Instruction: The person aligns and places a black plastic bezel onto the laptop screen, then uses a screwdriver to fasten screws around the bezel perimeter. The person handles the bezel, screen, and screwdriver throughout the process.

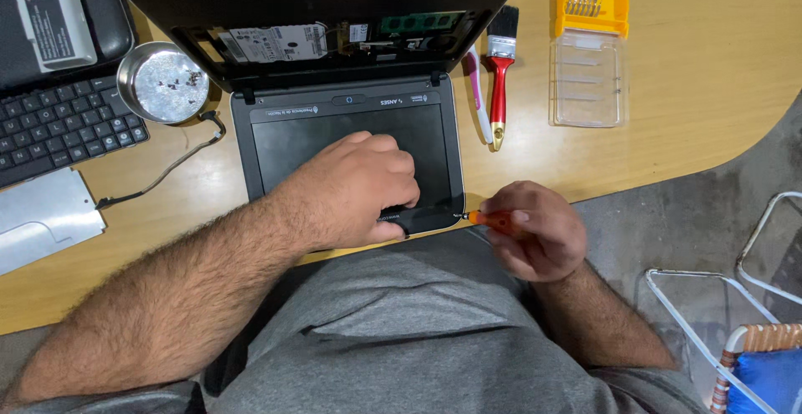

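Note:
A small dark laptop (276, 142) lies opened on the wooden table (685, 63), its screen half toward me and its base with exposed circuit parts (334, 42) farther away. My left hand (355, 188) presses flat on the screen, fingers curled over its near bezel. My right hand (539, 230) grips an orange-handled screwdriver (489, 220) whose tip touches the screen frame's near right corner.
A round metal dish (163, 84) holding small screws sits left of the laptop. A black keyboard (58, 126) and a silver panel (46, 218) lie farther left. A red-handled brush (499, 71), a pink-and-white tool (478, 96) and a yellow bit case (591, 38) lie to the right.

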